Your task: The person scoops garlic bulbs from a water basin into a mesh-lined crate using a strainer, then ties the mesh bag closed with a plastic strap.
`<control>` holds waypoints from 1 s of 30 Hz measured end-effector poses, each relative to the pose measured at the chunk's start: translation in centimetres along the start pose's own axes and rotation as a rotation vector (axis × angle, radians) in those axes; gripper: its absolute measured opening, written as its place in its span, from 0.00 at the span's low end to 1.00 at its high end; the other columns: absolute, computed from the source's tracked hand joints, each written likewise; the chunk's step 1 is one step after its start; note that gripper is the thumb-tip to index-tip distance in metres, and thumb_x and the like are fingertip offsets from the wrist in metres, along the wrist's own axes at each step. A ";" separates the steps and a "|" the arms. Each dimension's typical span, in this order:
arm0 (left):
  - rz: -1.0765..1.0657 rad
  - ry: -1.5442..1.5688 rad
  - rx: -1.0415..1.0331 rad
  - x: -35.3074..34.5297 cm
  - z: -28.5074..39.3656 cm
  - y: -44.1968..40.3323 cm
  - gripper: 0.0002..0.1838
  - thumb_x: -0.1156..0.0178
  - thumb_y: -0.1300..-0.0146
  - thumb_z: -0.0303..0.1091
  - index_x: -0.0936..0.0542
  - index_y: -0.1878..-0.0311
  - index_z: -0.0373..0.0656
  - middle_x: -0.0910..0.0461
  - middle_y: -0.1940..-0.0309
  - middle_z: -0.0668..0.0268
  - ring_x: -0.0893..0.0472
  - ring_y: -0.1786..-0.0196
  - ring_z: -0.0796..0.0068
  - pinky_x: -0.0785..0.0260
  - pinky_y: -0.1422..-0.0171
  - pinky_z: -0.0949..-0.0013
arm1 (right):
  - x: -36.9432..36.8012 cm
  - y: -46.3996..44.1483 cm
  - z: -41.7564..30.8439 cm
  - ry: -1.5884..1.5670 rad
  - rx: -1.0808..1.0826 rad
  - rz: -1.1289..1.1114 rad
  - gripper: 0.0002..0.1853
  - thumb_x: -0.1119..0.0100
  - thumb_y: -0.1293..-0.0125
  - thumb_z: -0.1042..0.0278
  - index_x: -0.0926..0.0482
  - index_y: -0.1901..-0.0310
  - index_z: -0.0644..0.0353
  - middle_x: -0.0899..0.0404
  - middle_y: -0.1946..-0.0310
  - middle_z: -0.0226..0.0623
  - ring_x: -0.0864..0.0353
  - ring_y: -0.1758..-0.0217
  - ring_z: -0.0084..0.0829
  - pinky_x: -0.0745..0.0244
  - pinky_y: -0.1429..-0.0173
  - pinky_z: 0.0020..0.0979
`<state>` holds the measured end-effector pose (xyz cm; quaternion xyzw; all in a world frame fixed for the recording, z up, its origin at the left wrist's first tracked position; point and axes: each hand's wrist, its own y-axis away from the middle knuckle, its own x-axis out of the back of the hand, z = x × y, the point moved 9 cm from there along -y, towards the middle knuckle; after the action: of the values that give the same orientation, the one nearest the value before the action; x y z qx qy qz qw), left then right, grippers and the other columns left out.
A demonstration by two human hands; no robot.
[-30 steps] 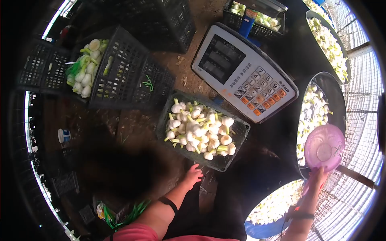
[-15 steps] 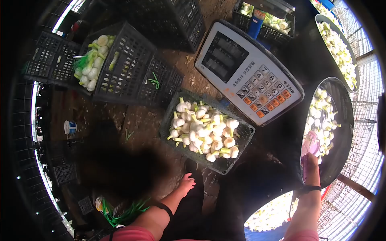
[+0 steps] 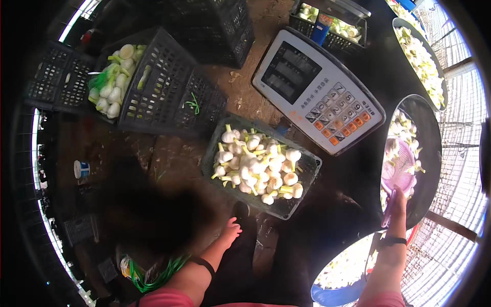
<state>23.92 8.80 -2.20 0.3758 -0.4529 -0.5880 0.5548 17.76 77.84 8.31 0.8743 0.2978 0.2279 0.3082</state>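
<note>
My right hand [image 3: 398,204] grips the handle of a pink plastic strainer [image 3: 400,166]. The strainer's bowl, with some garlic in it, is over a round dark tub [image 3: 432,169] that holds garlic bulbs [image 3: 404,128]. My left hand [image 3: 231,230] hangs by my dark-trousered leg with its fingers apart and nothing in it. Just beyond that hand, a dark plastic crate [image 3: 294,209] is heaped with trimmed garlic bulbs [image 3: 255,166]. An electronic scale display [image 3: 319,92] with a keypad rises behind this crate.
Black crates [image 3: 169,77] stand at the upper left, one with bulbs in a green net [image 3: 110,87]. More garlic fills a tub [image 3: 419,66] at the upper right and a blue tub [image 3: 337,294] below. Green straps [image 3: 153,279] lie at lower left, and a white-and-blue cup [image 3: 81,169] at left.
The pink strainer has come up among the bulbs in the tub, its bowl now plainly visible. My left hand has shifted slightly left and up, and the view has moved a little.
</note>
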 end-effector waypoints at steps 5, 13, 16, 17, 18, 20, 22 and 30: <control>0.045 -0.018 0.027 2.6 0.1 0.2 0.30 0.48 0.37 0.32 0.45 0.32 0.46 0.30 0.46 0.57 0.23 0.52 0.65 0.30 0.52 0.63 | 1.1 1.4 -1.3 -0.025 0.047 0.076 0.11 0.49 0.38 0.60 0.27 0.66 0.61 0.27 0.80 0.33 0.26 0.82 0.28 0.27 0.80 0.27; 0.014 0.001 0.022 6.3 0.7 -0.6 0.30 0.49 0.38 0.32 0.44 0.33 0.46 0.29 0.48 0.59 0.23 0.55 0.68 0.33 0.53 0.65 | 2.4 4.3 0.4 -0.145 0.010 0.165 0.14 0.53 0.37 0.62 0.29 0.62 0.67 0.23 0.76 0.41 0.25 0.81 0.32 0.25 0.79 0.27; 0.007 -0.003 0.015 7.9 1.1 -0.9 0.30 0.49 0.38 0.32 0.44 0.33 0.46 0.29 0.48 0.59 0.23 0.55 0.68 0.33 0.54 0.65 | 1.6 5.7 0.4 -0.196 0.045 0.182 0.15 0.54 0.36 0.61 0.29 0.60 0.68 0.21 0.74 0.46 0.25 0.82 0.32 0.25 0.79 0.26; 0.018 -0.015 0.015 8.6 1.3 -0.9 0.30 0.49 0.38 0.33 0.44 0.33 0.46 0.29 0.48 0.59 0.23 0.54 0.68 0.32 0.53 0.64 | 1.6 5.9 0.6 -0.217 0.055 0.193 0.17 0.55 0.37 0.62 0.30 0.58 0.70 0.21 0.73 0.49 0.25 0.83 0.32 0.26 0.78 0.25; 0.028 -0.026 0.016 9.2 1.4 -0.9 0.30 0.48 0.38 0.33 0.44 0.33 0.46 0.29 0.48 0.59 0.23 0.54 0.68 0.32 0.53 0.64 | 1.5 6.1 1.0 -0.221 0.052 0.202 0.17 0.55 0.37 0.62 0.30 0.58 0.70 0.21 0.73 0.49 0.25 0.83 0.32 0.26 0.78 0.25; 0.035 -0.031 0.024 10.4 1.5 -1.0 0.29 0.48 0.37 0.32 0.43 0.33 0.47 0.30 0.47 0.58 0.23 0.53 0.66 0.31 0.53 0.63 | 1.2 6.6 1.3 -0.282 0.057 0.184 0.17 0.55 0.37 0.63 0.30 0.57 0.71 0.21 0.72 0.49 0.24 0.82 0.32 0.25 0.78 0.25; 0.043 -0.030 0.030 11.7 1.7 -1.2 0.29 0.47 0.37 0.31 0.43 0.34 0.47 0.31 0.46 0.57 0.23 0.53 0.64 0.30 0.53 0.63 | 0.7 7.1 1.5 -0.308 0.063 0.168 0.16 0.55 0.38 0.64 0.31 0.58 0.71 0.21 0.71 0.50 0.24 0.82 0.32 0.25 0.78 0.25; 0.011 -0.060 0.011 13.7 1.9 -1.6 0.28 0.47 0.38 0.31 0.41 0.34 0.51 0.28 0.52 0.63 0.23 0.55 0.68 0.30 0.54 0.64 | -0.2 13.7 0.4 -0.460 0.274 0.321 0.12 0.47 0.40 0.62 0.27 0.62 0.63 0.24 0.75 0.37 0.24 0.78 0.32 0.25 0.75 0.27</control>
<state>20.26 -4.68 -2.31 0.3584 -0.4746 -0.5937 0.5421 23.10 68.86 17.21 0.9722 0.1065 0.0278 0.2068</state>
